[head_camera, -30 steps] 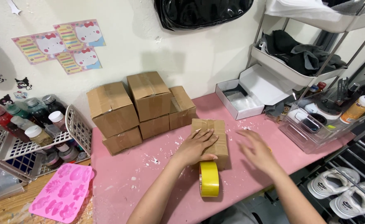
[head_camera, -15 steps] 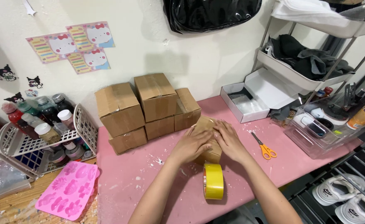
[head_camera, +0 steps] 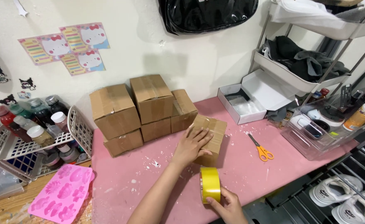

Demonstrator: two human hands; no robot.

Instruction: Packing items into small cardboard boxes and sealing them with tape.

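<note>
Pink tabletop (head_camera: 149, 182), left hand (head_camera: 193, 145) spread flat on the small cardboard box (head_camera: 209, 135), right hand (head_camera: 228, 205) pinching the upright yellow tape roll (head_camera: 210, 184), which could roll off the near edge if that grip slackens.

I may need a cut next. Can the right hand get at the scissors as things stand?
Probably yes, once freed: the right hand is holding the tape roll, but the scissors lie in the open on the pink table to its right, with nothing between.
</note>
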